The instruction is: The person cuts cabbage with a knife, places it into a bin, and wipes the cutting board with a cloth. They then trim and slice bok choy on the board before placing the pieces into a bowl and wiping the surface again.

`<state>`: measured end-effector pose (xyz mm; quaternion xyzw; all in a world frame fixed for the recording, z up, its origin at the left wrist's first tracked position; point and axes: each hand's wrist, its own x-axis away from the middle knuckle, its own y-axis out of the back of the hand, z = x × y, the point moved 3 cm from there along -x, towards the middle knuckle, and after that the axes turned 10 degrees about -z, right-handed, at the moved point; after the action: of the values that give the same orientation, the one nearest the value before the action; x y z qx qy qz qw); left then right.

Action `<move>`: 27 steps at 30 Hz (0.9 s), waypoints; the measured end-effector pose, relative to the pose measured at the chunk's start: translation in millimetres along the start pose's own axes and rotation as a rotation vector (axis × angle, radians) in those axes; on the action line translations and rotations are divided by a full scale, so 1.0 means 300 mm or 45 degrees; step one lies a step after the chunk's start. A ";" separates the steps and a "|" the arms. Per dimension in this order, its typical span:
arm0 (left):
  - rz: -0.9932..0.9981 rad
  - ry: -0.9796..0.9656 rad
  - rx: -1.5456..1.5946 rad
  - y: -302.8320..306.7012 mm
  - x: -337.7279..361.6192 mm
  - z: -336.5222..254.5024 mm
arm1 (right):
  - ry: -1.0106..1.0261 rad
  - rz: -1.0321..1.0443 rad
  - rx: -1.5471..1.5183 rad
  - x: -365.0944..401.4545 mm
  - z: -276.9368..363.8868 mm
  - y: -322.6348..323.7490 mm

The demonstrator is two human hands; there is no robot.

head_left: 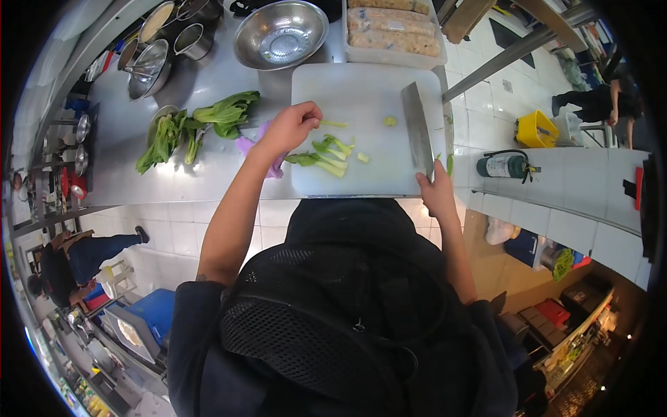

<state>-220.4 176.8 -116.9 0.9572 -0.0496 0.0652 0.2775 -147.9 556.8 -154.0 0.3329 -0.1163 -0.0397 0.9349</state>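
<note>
My right hand (439, 193) grips the handle of a cleaver (417, 126), its wide blade pointing away along the right side of a white cutting board (375, 182). Over the board's left edge, my left hand (294, 128) is closed in a pinch, with a thin pale-green bok choy stalk (335, 124) showing at its fingertips. Cut bok choy pieces (332, 154) lie below that hand, and a small trimmed end (390, 121) sits nearer the blade. Whole bok choy (226, 115) rests on the steel counter to the left, beside a purple bag or cloth (265, 135) partly hidden by my forearm.
A steel bowl (281, 35) and a plastic tub of wrapped rolls (394, 31) stand behind the board. Metal pots (193, 42) crowd the back left. A metal post (517, 52) rises at right. Other people (90, 260) are at far left and far right.
</note>
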 end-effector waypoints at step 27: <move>0.025 -0.136 -0.438 -0.490 -0.028 -0.186 | -0.096 0.467 -0.145 0.027 -0.007 0.182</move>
<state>-214.8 330.8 -148.5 0.8972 -0.0839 0.0076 0.4334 -139.8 599.4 -119.6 0.2511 -0.2076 0.1125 0.9387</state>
